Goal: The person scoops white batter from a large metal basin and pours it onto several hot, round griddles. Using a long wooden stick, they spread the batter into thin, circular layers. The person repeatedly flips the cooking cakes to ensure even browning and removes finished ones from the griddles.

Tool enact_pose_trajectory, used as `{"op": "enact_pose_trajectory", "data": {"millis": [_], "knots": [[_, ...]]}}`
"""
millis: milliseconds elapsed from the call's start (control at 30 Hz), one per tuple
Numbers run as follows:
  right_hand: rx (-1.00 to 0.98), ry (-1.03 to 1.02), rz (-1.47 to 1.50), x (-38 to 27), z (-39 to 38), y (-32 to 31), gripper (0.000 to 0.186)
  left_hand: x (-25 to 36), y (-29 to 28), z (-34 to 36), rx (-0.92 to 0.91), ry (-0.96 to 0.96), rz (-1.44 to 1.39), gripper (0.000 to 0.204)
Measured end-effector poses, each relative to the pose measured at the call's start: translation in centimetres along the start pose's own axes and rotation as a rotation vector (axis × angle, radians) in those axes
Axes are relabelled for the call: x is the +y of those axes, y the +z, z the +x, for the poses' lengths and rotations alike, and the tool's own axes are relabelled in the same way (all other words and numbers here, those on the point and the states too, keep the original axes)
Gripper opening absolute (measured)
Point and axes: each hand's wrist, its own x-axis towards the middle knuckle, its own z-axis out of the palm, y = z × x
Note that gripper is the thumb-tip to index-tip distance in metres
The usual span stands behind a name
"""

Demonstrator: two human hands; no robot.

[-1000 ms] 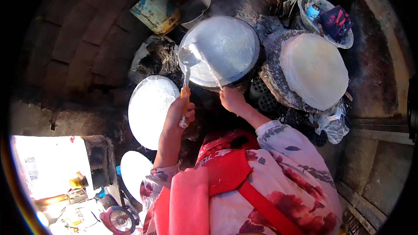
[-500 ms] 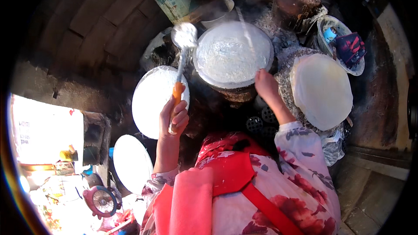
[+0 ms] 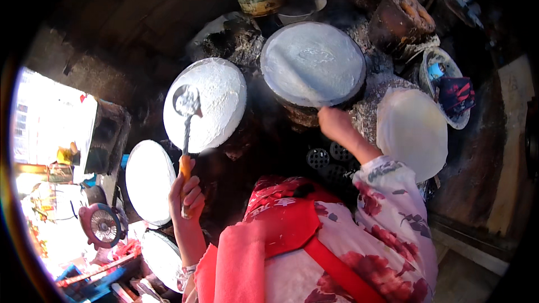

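Gripped by its orange handle in your left hand, the ladle has swung from above the griddle to over the basin at its left, apparently batter-filled. Your right hand, at the griddle's near edge, closes around a blurred, pale spreader; the white coating is now worked by it alone. Right of the griddle, a bowl holds a blue can and dark cloth.

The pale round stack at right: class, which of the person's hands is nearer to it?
Right. The right hand is left of the stack, by the near edge of the round griddle. The left hand is much farther left, gripping a ladle by its orange handle.
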Motion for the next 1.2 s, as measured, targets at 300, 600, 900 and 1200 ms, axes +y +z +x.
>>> {"op": "enact_pose_trajectory", "data": {"millis": [300, 600, 900, 1200], "knots": [[-0.067, -0.053, -0.062, -1.9, -2.4, 0.9, 0.032, -0.8, -4.8, -9.3, -0.033, 0.168, -0.198, 0.042], [0.033, 0.032, 0.020, -1.5, -6.3, 2.6, 0.035, -2.5, -6.3, -15.9, -0.052, 0.205, -0.240, 0.043], [0.182, -0.142, 0.282, -5.0, -9.6, 3.7, 0.033, -1.9, -5.1, -16.6, -0.215, 0.338, 0.014, 0.040], [0.145, -0.045, 0.365, 0.6, -7.6, 5.2, 0.031, -3.3, -2.5, -7.4, 0.144, 0.146, 0.191, 0.027]]}}
